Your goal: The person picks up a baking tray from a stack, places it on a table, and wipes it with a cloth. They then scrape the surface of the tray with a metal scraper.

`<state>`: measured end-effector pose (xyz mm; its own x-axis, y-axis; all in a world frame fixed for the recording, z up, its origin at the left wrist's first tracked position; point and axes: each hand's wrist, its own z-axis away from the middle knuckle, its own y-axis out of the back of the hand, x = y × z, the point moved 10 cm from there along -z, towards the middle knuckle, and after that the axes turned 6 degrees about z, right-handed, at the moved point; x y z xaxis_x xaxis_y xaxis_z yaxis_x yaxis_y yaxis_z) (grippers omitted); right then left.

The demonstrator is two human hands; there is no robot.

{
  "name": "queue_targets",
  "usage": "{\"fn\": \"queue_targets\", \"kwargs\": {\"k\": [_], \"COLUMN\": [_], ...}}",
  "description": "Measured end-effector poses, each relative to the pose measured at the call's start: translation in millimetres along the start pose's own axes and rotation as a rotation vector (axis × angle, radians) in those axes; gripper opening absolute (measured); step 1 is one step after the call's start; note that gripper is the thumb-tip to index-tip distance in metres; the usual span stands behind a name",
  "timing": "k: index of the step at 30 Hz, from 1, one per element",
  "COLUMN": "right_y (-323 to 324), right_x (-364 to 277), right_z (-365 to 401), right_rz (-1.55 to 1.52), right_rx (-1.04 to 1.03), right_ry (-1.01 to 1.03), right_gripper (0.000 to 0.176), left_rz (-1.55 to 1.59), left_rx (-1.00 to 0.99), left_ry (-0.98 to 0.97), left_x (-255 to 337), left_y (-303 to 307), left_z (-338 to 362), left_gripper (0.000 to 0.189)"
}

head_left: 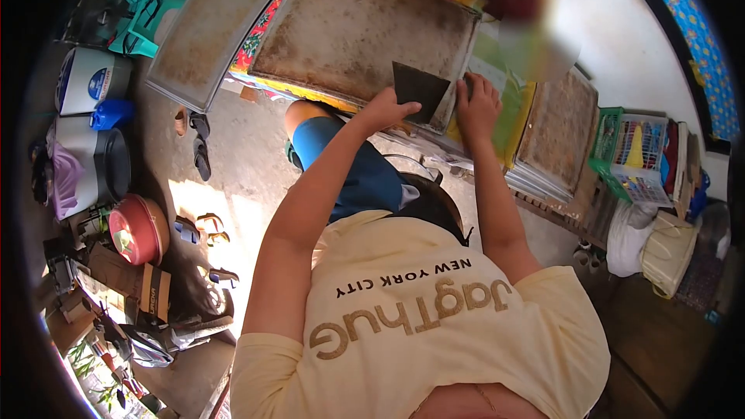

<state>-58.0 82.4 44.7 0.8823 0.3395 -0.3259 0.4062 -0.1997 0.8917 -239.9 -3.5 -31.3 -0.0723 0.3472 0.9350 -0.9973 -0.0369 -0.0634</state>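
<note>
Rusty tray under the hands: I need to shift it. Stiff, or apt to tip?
Probably stiff: the tray looks like flat, rimmed metal. Wide and shallow, it seems unlikely to tip. The right hand resting on its edge may hold it.

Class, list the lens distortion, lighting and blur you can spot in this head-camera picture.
Head view: strong fisheye with black corners, and the metal tray has bowed edges; a bright sun patch on the floor beside shade; a smeared blur at top right; the left hand, holding a dark square sheet, and the right hand are sharp.
</note>
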Motion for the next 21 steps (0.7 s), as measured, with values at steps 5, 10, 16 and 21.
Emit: {"fn": "queue_targets", "kwargs": {"k": [5,10,16,21], "right_y": [-1.0,-1.5,-9.8,-14.7], "right_x": [1.3,1.2,8.4,13.9], "right_z": [-1.3,-1.5,0.1,-2.3], "right_rz": [-0.027,-0.032,0.085,0.074], "right_rx": [0.006,0.004,0.025,0.014], "right_ry": [-0.021,-0.035,-0.045,-0.095], "right_gripper": [0.030,0.025,0.029,0.031], "left_rz": [0.036,0.263,0.231,-0.008], "left_rx": [0.041,0.007,0.086,0.016], "left_ry": [0.169,0.255,0.125,0.162], "left_x": [6.5,0.7,18.0,26.9], "left_y": [-2.0,-8.3,1.9,-4.3], "left_z": [10.3,13.7,18.6,19.8], "left_gripper": [0.018,0.016,0.020,0.025]}}
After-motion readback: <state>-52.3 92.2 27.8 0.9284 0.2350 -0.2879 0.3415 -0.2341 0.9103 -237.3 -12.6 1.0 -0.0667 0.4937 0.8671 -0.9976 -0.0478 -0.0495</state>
